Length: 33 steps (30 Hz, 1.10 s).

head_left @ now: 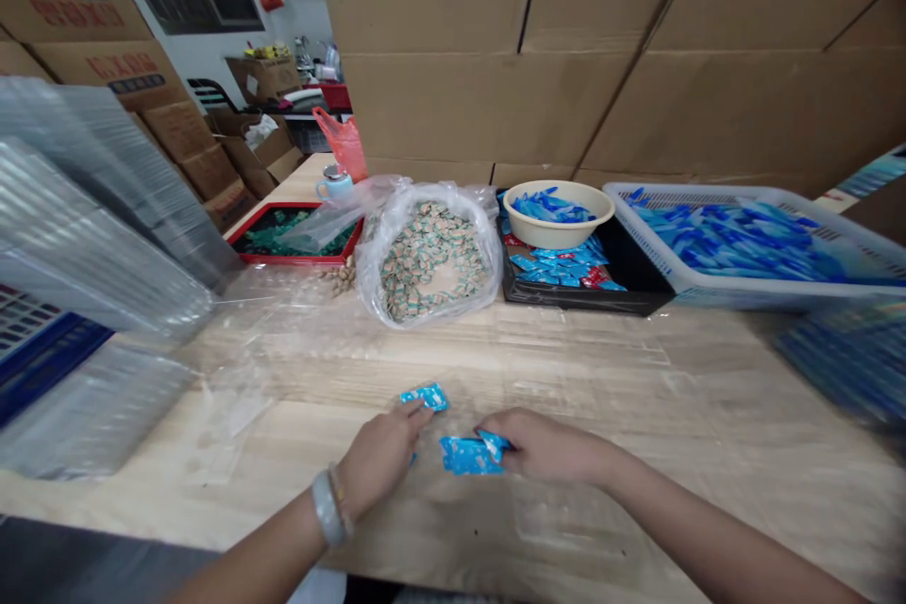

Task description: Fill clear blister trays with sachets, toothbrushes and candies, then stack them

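Observation:
Low over the near middle of the table, my left hand (382,458) has its fingers closed at the edge of a small blue printed packet (428,396). A bit of blue also shows under that palm; whether it is a separate packet I cannot tell. My right hand (534,445), just to the right, is closed around several flat blue packets (468,456), one of them tilted up at the fingertips. A gap of bare tabletop lies between the two hands. The left wrist wears a pale bangle.
Ahead stand a clear bag (488,288) of small beige-green pieces, a red tray (297,259), a black tray (587,297) with blue packets and a cream bowl (559,234), and a white basket (750,294) of blue sticks. Clear plastic trays (92,208) are stacked left; cardboard (467,104) walls the back.

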Tool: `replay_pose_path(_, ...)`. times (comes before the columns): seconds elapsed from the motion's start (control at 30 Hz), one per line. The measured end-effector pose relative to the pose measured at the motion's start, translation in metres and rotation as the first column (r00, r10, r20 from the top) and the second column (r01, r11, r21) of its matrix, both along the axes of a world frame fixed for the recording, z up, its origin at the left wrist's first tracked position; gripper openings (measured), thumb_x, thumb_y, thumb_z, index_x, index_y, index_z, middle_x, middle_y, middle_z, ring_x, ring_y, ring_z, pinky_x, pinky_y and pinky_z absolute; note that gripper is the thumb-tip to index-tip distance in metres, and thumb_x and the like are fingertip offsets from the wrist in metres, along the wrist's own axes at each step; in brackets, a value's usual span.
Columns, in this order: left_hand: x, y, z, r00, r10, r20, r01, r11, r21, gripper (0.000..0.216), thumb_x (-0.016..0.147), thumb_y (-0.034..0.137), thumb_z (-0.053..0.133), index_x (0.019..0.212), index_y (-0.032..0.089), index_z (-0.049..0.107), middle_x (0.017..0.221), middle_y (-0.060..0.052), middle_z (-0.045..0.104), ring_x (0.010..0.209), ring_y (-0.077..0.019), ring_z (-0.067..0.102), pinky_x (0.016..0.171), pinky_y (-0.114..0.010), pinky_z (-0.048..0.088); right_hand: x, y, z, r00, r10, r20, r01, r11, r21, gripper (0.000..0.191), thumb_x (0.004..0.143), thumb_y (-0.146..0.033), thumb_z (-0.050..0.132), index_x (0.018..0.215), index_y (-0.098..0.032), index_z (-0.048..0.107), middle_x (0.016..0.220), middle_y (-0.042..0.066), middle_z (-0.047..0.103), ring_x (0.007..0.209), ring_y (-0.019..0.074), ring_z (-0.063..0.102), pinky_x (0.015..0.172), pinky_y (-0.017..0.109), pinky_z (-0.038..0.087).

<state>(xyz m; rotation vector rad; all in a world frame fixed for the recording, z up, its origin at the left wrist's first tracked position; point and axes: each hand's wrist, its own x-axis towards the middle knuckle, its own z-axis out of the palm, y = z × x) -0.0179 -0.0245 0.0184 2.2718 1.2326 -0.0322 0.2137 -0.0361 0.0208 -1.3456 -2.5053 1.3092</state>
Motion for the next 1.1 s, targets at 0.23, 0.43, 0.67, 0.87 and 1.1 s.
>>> replay_pose_path(0.23, 0.006, 0.052, -0.001, 0.982, -0.173, 0.076, 0.179, 0.981, -0.08, 0.038, 0.069, 0.008, 0.041, 0.098, 0.023, 0.06, 0.109, -0.002, 0.059, 0.101, -0.0199, 0.051, 0.088, -0.03, 0.037, 0.017, 0.007, 0.008, 0.977, -0.204, -0.066, 0.201, 0.978, -0.061, 0.007, 0.066, -0.022, 0.047, 0.069, -0.016, 0.049, 0.07, 0.0, 0.051, 0.064, 0.0108, 0.046, 0.058, 0.021, 0.035)
replay_pose_path(0.43, 0.028, 0.074, 0.023, 0.822, 0.468, 0.323, -0.298, 0.839, -0.455, 0.031, 0.071, 0.041, 0.05, 0.086, 0.016, 0.061, 0.078, -0.004, 0.063, 0.066, -0.0148, 0.056, 0.056, -0.022, 0.042, 0.123, 0.053, 0.033, 0.821, -0.57, -0.034, 0.551, 0.806, -0.214, 0.015, 0.07, -0.031, 0.047, 0.07, -0.016, 0.047, 0.062, -0.002, 0.046, 0.055, 0.009, 0.043, 0.049, 0.02, 0.036)
replay_pose_path(0.67, 0.091, 0.063, 0.008, 0.579, 0.723, 0.376, -0.012, 0.469, -0.883, 0.031, 0.059, 0.017, 0.061, 0.09, 0.014, 0.06, 0.087, -0.004, 0.062, 0.073, -0.0116, 0.056, 0.066, -0.022, 0.043, 0.132, 0.131, 0.014, 0.807, -0.58, 0.114, 0.579, 0.814, 0.043, 0.013, 0.061, -0.022, 0.057, 0.071, -0.014, 0.057, 0.069, 0.004, 0.058, 0.06, 0.0136, 0.052, 0.056, 0.024, 0.04)
replay_pose_path(0.87, 0.154, 0.081, -0.016, 0.79, 0.3, 0.534, -0.087, 0.918, -0.387, 0.024, 0.069, 0.011, 0.046, 0.089, 0.012, 0.061, 0.087, -0.006, 0.063, 0.078, -0.0153, 0.056, 0.073, -0.029, 0.045, 0.119, 0.154, 0.001, 0.777, -0.602, 0.186, 0.568, 0.796, 0.209, 0.019, 0.055, -0.008, 0.056, 0.073, -0.013, 0.058, 0.07, 0.006, 0.058, 0.07, 0.0186, 0.053, 0.062, 0.026, 0.037)
replay_pose_path(1.1, 0.196, 0.084, -0.042, 0.881, -0.301, 0.364, 0.274, 0.954, 0.126, 0.023, 0.074, 0.012, 0.045, 0.087, 0.018, 0.063, 0.101, -0.006, 0.058, 0.098, -0.0217, 0.048, 0.087, -0.036, 0.037, 0.164, 0.063, 0.03, 0.859, -0.504, -0.092, 0.51, 0.859, 0.047, 0.008, 0.067, -0.023, 0.052, 0.072, -0.017, 0.054, 0.062, -0.003, 0.048, 0.058, 0.0105, 0.044, 0.053, 0.02, 0.033)
